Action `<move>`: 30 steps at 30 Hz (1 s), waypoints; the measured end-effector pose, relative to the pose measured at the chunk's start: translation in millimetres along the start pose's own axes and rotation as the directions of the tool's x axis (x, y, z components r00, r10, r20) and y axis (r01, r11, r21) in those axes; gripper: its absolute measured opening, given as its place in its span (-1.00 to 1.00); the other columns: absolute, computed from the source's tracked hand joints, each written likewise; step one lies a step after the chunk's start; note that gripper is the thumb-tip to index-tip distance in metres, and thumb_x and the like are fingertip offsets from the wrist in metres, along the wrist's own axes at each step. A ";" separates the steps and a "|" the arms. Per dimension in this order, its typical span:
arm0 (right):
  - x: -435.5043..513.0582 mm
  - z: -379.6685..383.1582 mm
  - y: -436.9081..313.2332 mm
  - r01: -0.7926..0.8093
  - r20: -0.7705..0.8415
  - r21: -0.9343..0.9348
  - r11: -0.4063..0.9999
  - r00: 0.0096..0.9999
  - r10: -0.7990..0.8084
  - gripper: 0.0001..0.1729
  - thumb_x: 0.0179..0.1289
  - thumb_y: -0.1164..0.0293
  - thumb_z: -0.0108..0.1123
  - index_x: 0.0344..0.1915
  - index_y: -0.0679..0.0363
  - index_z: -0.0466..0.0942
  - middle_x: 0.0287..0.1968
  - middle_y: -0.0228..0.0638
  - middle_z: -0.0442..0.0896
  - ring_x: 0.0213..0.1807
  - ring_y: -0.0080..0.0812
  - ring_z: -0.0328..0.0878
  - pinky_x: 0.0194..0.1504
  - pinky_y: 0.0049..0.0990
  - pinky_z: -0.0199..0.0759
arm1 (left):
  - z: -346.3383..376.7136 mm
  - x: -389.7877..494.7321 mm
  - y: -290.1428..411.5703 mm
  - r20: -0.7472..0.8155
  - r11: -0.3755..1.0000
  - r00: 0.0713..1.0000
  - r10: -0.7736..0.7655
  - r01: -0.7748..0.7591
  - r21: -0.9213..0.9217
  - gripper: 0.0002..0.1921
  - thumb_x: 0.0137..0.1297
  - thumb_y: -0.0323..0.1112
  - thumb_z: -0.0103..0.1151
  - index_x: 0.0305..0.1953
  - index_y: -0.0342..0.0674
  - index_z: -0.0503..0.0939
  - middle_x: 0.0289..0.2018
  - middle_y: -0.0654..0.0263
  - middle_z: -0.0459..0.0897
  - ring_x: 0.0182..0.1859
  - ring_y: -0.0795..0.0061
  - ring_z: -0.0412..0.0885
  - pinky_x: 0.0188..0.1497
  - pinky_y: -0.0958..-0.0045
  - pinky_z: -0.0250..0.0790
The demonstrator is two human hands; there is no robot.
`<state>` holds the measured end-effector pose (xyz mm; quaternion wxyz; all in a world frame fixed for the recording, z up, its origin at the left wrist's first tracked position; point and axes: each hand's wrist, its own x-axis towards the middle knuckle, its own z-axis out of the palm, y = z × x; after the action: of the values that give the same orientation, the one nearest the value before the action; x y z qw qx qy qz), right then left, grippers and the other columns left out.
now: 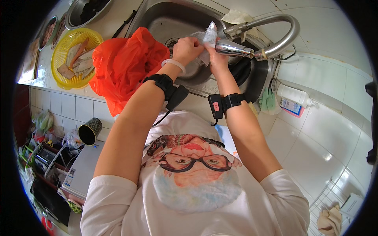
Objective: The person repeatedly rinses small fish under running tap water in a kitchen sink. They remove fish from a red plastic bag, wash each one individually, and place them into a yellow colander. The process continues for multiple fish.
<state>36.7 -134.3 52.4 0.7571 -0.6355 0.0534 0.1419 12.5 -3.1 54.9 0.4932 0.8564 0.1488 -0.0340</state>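
Over the stainless steel sink (189,17), my right hand (218,59) grips a silvery piece of fish (210,34) whose pointed end sticks up. My left hand (186,50) is at the fish's left side, its fingers bent together against thin, translucent matter there; whether this is skin or plastic, I cannot tell. The fish partly hides behind both hands. Left of my left hand, a crumpled red plastic bag (130,62) lies over the sink's edge and counter. A yellow plastic basket (56,66) with cut fish pieces (82,62) stands farther left.
The curved faucet (295,26) and its spray head (233,48) reach in close by my right hand. A black-handled knife (125,25) lies beside the sink. Metal bowls (69,20) stand at the upper left. A white bottle (292,95) is at the right wall.
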 end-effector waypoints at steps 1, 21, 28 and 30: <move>-1.0 1.8 1.6 0.013 -0.029 0.010 1.000 0.999 -0.012 -0.44 0.03 0.53 0.29 0.07 0.25 0.34 -0.04 -0.34 0.48 -0.02 -0.47 0.40 0.06 -0.45 0.26 | 0.9 0.0 1.0 -0.011 1.000 1.000 -0.019 0.019 0.006 -0.74 -0.04 -0.14 0.16 -0.45 -0.22 0.61 -0.52 0.11 0.61 -0.41 0.17 0.59 -0.30 0.32 0.42; 10.7 -15.2 12.5 -0.006 -0.050 0.152 0.988 0.999 0.014 -0.53 0.06 0.48 0.28 0.00 0.20 0.37 -0.10 -0.42 0.44 -0.09 -0.52 0.37 -0.03 -0.48 0.29 | 24.4 15.3 -34.9 0.184 0.913 0.982 0.048 0.032 -0.407 -0.79 0.06 -0.27 0.13 -0.37 -0.28 0.62 -0.54 0.26 0.62 -0.46 0.43 0.56 -0.30 0.47 0.39; 3.5 -3.3 -1.2 -0.020 -0.024 0.075 0.997 0.999 0.022 -0.50 0.01 0.48 0.32 -0.01 0.21 0.37 -0.11 -0.38 0.46 -0.11 -0.49 0.38 -0.05 -0.47 0.30 | 7.2 6.2 -14.9 0.118 0.994 0.992 0.049 -0.037 -0.103 -0.75 -0.08 -0.19 0.19 -0.43 -0.23 0.63 -0.52 0.12 0.62 -0.40 0.22 0.61 -0.28 0.36 0.42; 2.9 -1.3 -1.9 -0.008 -0.021 0.051 0.999 1.000 0.009 -0.50 0.01 0.52 0.31 -0.01 0.21 0.36 -0.09 -0.38 0.46 -0.09 -0.48 0.40 0.00 -0.46 0.29 | 6.6 3.9 -11.2 0.080 0.998 0.997 0.015 -0.009 -0.069 -0.73 -0.10 -0.17 0.20 -0.42 -0.23 0.63 -0.51 0.11 0.62 -0.38 0.18 0.61 -0.27 0.34 0.43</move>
<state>40.1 -135.4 53.3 0.7719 -0.6171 0.0675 0.1370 13.6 -2.7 41.3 0.5279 0.8379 0.1247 -0.0605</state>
